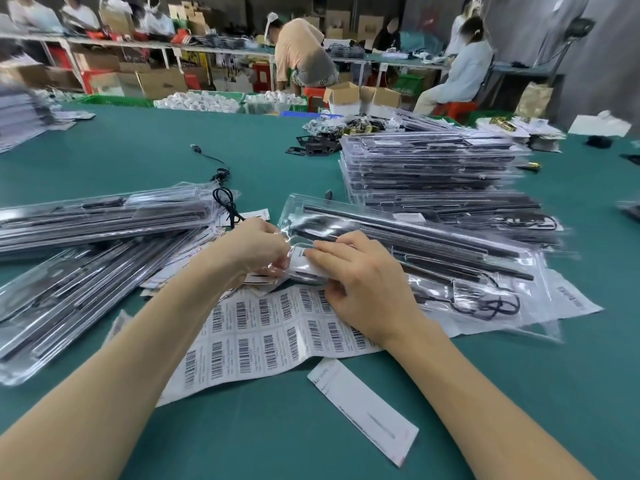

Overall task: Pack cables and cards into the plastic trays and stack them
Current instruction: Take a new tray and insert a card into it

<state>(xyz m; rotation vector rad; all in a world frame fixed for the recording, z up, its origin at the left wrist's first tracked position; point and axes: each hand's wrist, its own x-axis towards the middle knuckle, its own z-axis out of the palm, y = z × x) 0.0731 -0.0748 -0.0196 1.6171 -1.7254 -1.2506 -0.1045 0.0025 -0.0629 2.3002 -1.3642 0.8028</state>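
At centre, near edge: both hands meet over the near-left end of a clear plastic tray [415,244] lying on the green surface [277,427].
Left hand [252,247]: fingers curled at the tray's corner, seemingly pinching its clear edge; blur keeps the exact grip uncertain.
Right hand [360,289]: fingers bent over a small white card [304,263], holding it down on the tray's end, probably seating it in its pocket.
Tray in hand: black rods already lie along it, and a coiled black cable [491,306] sits in a tray at the near-right end; whether that is the same tray I cannot tell.
Done: a tall stack of filled trays [433,168] stands far right, just behind the tray in hand.
Left to do: several trays [86,254] lie loosely overlapped on the left, unstacked; a loose cable [225,199] runs from their far end out across the surface, not yet packed.
Paperwork: a sheet of barcode labels [263,341] spreads under the wrists; a white backing strip [367,407] lies nearest, apart from it.
Judgement: well along, given the tall stack, yet the left heap suggests a fair share remains; this tray looks close to ready for stacking once the card is seated.
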